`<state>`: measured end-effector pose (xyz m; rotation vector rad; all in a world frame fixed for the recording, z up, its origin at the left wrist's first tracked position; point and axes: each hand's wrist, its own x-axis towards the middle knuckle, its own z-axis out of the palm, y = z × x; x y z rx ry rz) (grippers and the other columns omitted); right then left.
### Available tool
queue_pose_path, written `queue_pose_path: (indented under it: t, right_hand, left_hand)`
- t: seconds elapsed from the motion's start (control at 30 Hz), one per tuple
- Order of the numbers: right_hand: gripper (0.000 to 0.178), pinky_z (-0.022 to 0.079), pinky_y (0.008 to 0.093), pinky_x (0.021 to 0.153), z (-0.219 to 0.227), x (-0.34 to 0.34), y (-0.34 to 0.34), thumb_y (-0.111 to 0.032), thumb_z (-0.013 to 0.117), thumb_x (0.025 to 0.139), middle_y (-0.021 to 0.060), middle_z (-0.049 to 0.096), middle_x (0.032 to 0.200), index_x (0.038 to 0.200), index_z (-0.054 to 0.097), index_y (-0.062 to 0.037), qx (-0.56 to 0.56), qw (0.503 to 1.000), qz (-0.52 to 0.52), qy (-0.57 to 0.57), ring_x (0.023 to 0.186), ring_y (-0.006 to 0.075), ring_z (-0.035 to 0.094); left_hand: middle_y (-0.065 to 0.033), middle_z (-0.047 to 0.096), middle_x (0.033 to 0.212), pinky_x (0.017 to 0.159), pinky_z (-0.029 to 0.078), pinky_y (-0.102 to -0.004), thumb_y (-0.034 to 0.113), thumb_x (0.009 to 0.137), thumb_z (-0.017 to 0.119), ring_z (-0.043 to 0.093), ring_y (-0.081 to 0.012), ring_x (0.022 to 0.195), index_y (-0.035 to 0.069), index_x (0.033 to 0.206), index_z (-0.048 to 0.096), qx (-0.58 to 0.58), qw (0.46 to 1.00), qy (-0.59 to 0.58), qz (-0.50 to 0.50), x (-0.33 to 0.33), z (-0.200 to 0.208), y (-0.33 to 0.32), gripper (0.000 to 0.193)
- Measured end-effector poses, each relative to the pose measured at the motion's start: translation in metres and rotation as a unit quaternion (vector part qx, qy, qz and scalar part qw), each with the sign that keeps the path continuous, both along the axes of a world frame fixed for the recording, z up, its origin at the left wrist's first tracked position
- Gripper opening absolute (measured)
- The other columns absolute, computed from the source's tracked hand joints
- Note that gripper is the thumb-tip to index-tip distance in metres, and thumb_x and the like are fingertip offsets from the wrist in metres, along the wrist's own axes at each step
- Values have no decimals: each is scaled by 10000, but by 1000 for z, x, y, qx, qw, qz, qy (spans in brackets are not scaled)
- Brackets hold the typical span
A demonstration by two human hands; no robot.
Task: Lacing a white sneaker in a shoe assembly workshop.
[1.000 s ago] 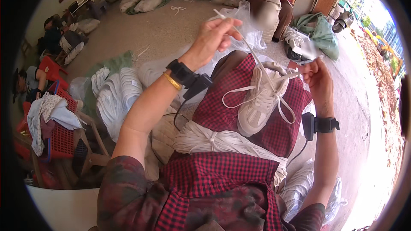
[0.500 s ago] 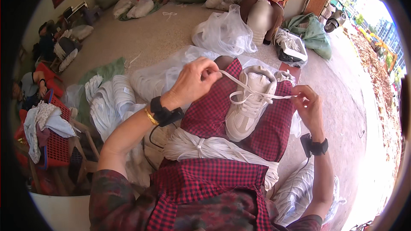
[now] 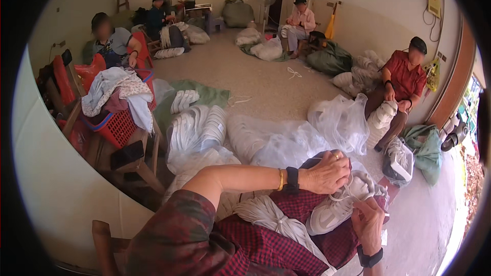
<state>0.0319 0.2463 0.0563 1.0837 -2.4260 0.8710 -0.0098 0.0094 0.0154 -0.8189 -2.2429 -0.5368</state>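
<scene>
A white and beige sneaker point(image 3: 330, 215) rests on my lap, on the red and black checked apron point(image 3: 250, 240). Its white shoelace point(image 3: 349, 190) runs through the upper part. Above the shoe opening, my left hand point(image 3: 326, 175) is closed in a pinch on the lace. Low on the shoe's right side, my right hand point(image 3: 369, 221) has its fingers bent together on the lace; the fingertips are partly hidden. A tied bundle of white laces point(image 3: 280, 221) lies across my lap, left of the sneaker.
Plastic-wrapped stacks of white shoe parts point(image 3: 197, 130) and clear bags point(image 3: 340, 122) lie ahead. A red basket with cloths point(image 3: 120, 130) stands at left. Several people sit around the room, one in a red shirt point(image 3: 404, 74) at right, beside a box of laces point(image 3: 398, 163).
The view has swung up and to the left, showing more of the room. My hands, earlier spread wide with a lace end in each, are now close together at the sneaker.
</scene>
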Motion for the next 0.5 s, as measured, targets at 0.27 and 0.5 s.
queue_pose_path:
  t: [0.27, 0.5]
  right_hand:
    - [225, 478, 454, 602, 0, -11, -15, 25, 538, 726, 160, 625, 756, 931, 608, -39, 33, 991, -93, 94, 673, 366, 624]
    - [311, 487, 465, 623, 1, -21, -5, -9, 493, 671, 162, 602, 657, 954, 622, -12, 76, 993, -88, 34, 611, 396, 600]
  left_hand:
    - [-69, 570, 1011, 824, 362, -430, 196, 800, 677, 494, -251, 996, 48, 728, 648, 66, 989, -91, -91, -6, 8, -13, 167]
    - [-61, 604, 942, 866, 415, -401, 184, 836, 714, 557, -238, 901, 37, 607, 526, 124, 967, -172, -143, -16, 24, -21, 331]
